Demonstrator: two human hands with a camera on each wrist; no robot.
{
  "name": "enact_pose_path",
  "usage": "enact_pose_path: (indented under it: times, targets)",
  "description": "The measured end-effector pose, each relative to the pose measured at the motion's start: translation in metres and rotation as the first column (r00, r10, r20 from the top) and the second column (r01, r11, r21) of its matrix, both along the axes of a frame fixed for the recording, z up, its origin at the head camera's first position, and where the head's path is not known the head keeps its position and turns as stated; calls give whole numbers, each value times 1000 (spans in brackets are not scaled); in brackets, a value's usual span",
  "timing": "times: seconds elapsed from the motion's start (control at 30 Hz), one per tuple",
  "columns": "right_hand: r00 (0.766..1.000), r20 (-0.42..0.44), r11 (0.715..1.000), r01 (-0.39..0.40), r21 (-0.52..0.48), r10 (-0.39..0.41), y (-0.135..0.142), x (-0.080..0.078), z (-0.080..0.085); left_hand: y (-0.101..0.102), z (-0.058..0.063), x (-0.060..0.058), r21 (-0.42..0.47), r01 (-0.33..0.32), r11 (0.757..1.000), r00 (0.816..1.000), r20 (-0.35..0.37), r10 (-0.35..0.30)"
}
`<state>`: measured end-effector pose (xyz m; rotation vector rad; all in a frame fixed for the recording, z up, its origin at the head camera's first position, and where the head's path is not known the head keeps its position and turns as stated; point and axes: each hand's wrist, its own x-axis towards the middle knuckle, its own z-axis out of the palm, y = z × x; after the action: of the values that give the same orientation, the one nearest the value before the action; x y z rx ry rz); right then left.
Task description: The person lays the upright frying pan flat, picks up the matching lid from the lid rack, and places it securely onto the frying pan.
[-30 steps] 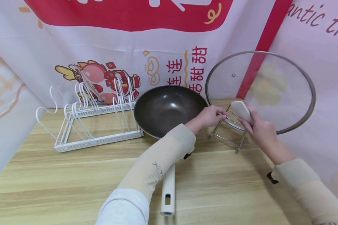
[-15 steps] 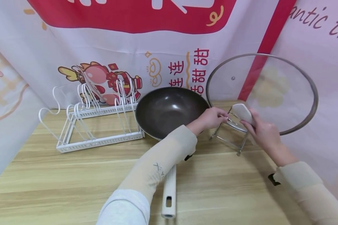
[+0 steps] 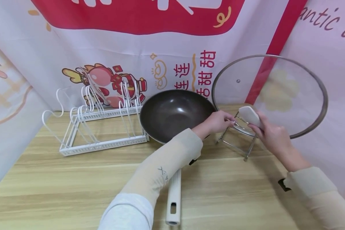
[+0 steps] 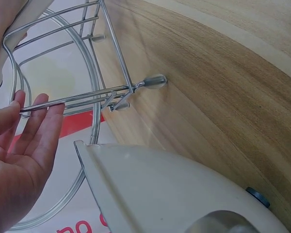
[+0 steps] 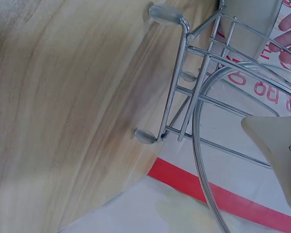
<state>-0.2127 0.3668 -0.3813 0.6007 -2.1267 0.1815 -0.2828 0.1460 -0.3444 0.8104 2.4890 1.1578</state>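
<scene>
A large glass lid [image 3: 299, 83] with a metal rim stands nearly upright in a chrome wire lid stand [image 3: 233, 148] at the right of the table. My right hand [image 3: 271, 132] grips the lid's off-white handle [image 3: 249, 116], which faces me. With thumb and fingers, my left hand [image 3: 218, 122] pinches a wire of the stand, as the left wrist view shows on the upper wire [image 4: 82, 94]. In the right wrist view the rim passes between the stand's wires [image 5: 177, 87]. Only fingertips of the left hand [image 5: 288, 39] appear there.
Left of the stand sits a dark wok [image 3: 175, 111], its pale handle [image 3: 173, 198] pointing toward me under my left forearm. A white wire rack [image 3: 103, 145] stands at the wok's left. Printed cloth [image 3: 172, 44] hangs behind the wooden table [image 3: 89, 185].
The whole head view has drifted slightly, so things appear a little farther right. Both hands keep their holds, and the lid stays in the stand.
</scene>
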Motion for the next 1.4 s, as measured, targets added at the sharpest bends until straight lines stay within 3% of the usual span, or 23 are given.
enact_pose_path:
  times: [0.5, 0.87, 1.4]
  targets:
    - [1000, -21, 1000, -13, 6, 13, 2, -3, 4, -2, 2, -1, -23, 20, 1000, 999, -31, -21]
    - [1000, -20, 1000, -22, -10, 22, 1, -1, 14, -4, 2, 0, 16, 35, 999, 999, -6, -35]
    - [1000, -4, 1000, -4, -3, 4, 0, 4, 24, -4, 1, 2, 1, 4, 1000, 999, 33, -4]
